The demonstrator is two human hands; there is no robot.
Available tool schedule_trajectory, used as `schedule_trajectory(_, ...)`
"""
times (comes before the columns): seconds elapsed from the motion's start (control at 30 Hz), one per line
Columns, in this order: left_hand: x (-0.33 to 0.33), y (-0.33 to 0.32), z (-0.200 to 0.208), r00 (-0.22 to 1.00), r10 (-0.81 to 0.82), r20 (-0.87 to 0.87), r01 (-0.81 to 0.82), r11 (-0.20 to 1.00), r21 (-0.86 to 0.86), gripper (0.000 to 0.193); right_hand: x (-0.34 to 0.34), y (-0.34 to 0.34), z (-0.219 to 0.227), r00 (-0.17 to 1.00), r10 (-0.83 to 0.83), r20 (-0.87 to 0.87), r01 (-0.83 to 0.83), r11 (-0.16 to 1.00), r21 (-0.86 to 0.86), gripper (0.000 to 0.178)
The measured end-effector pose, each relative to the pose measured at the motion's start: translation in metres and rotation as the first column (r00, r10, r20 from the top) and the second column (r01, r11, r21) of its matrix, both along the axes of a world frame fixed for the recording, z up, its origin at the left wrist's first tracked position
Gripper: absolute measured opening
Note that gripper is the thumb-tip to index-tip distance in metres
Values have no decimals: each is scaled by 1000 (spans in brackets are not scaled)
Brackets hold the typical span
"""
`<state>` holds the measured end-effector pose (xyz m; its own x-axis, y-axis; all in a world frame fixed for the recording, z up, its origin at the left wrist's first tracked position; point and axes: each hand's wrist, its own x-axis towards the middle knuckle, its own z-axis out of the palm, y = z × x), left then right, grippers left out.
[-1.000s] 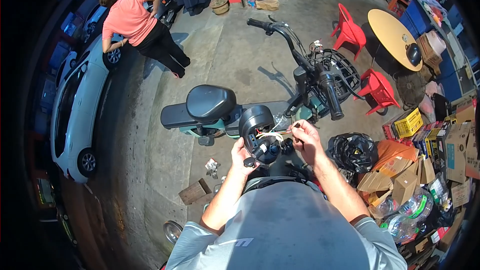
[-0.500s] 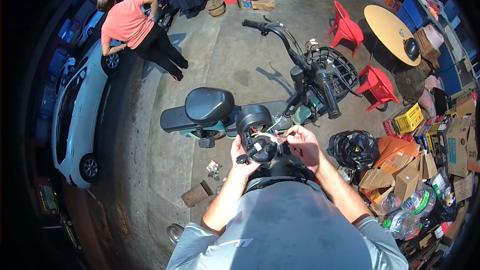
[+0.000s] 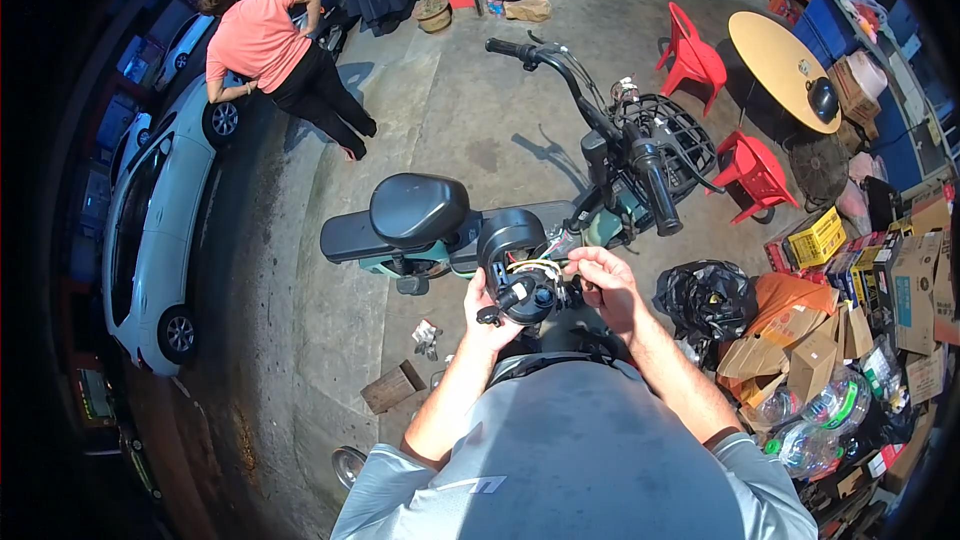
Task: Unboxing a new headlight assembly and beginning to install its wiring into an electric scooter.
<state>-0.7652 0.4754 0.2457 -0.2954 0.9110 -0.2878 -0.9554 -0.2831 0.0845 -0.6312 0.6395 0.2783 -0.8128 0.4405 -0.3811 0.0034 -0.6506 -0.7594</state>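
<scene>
In front of my chest, my left hand (image 3: 487, 326) is closed round the left side of an opened, round black plastic housing (image 3: 511, 233). Its rounded upper shell and lower part stand apart, with thin white, yellow and red wires (image 3: 537, 264) showing between them. My right hand (image 3: 612, 292) is at the housing's right side, thumb and fingers pinched together at the wire ends. What exactly lies between those fingertips is too small to make out. Just beyond is an electric scooter with a black seat (image 3: 420, 210), black handlebars (image 3: 655, 185) and a wire basket (image 3: 672, 135).
A person in a pink shirt (image 3: 262, 38) leans on a white car (image 3: 160, 240) at left. Red plastic chairs (image 3: 690, 50) and a round yellow table (image 3: 765, 55) stand at right. Cardboard boxes (image 3: 815, 365), plastic bottles (image 3: 808, 445) and a black bag (image 3: 707, 300) pile up nearer me.
My right hand's fingers have shifted slightly at the wires, and the wires lie differently over the housing. The housing has tilted a little in my left hand. The other person has moved slightly.
</scene>
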Motion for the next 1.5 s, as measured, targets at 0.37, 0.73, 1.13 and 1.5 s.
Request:
schedule_trajectory(0.37, 0, -6, -6, 998, 21, 55, -21, 1000, -2, 60, -1, -18, 3, 976, 143, 164, -189, 932, 308, 13)
schedule_trajectory(0.73, 1, -5, -5, 1000, -6, 25, 5, 1000, 24, 60, 1, -9, 5, 979, 77, 191, -119, 969, 218, 9)
schedule_trajectory(1.13, 1, -5, -8, 1000, 14, 26, -13, 1000, -22, 60, 0, -12, 6, 991, 7, 137, -33, 982, 188, 13)
schedule_trajectory(1.5, -1, -6, -12, 1000, -10, 19, 10, 1000, -18, 61, 4, -23, -21, 991, 28, 128, -96, 820, 564, 6)
